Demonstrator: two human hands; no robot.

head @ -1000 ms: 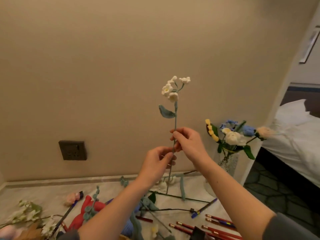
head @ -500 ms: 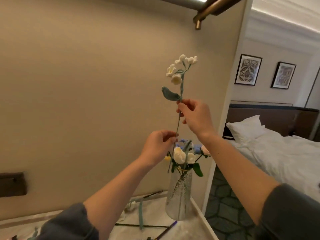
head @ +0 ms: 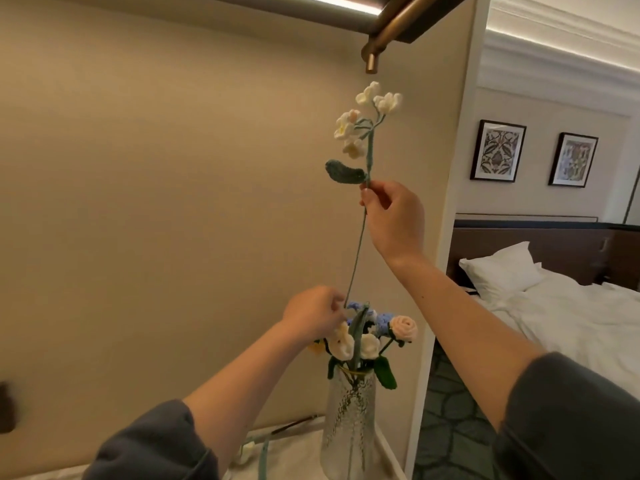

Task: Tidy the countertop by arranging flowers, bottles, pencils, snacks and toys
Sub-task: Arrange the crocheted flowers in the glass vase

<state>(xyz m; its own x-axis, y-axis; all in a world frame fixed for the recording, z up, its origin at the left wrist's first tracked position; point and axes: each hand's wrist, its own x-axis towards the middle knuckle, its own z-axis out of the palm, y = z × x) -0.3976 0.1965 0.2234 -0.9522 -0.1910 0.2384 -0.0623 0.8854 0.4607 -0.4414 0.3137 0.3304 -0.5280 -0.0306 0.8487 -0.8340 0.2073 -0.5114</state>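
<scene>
A long crocheted stem with small white blossoms [head: 367, 116] and one green leaf stands nearly upright in the air. My right hand [head: 394, 216] pinches the stem just below the leaf. My left hand [head: 313, 313] pinches its lower end, right above the bouquet. Below stands a ribbed glass vase [head: 349, 427] at the right end of the pale countertop [head: 294, 455]. The vase holds crocheted white, pink and blue flowers [head: 367, 336].
A brass rail end [head: 372, 60] hangs just above the blossoms. A white partition edge [head: 446, 202] rises right of the vase, with a bed beyond it. Loose stems [head: 263, 455] lie on the countertop left of the vase. A dark wall socket [head: 7, 407] sits far left.
Both hands carried the white-blossom stem up and right until its lower end came over the vase. My view tilted up, so the pencils and toys on the countertop dropped out of sight.
</scene>
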